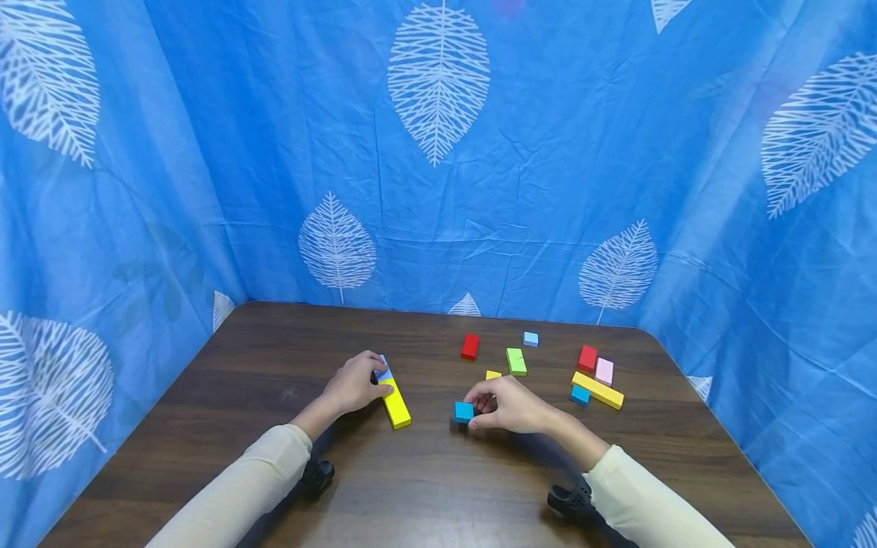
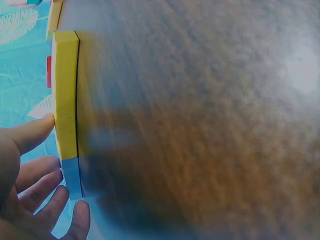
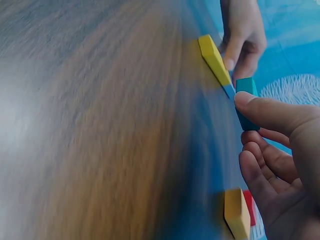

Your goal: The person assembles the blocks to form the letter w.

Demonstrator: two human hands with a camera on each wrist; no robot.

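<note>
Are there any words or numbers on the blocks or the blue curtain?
None: no words, numbers or signs can be read.
The blocks, such as the long yellow block and the blue block, are plain.
The curtain shows only white leaf shapes.

Dark wooden table [image 1: 274, 487] carries scattered blocks: a long yellow block [image 1: 397, 406], a teal cube [image 1: 464, 412], red block [image 1: 470, 346], green block [image 1: 516, 361], pink block [image 1: 604, 371].
</note>
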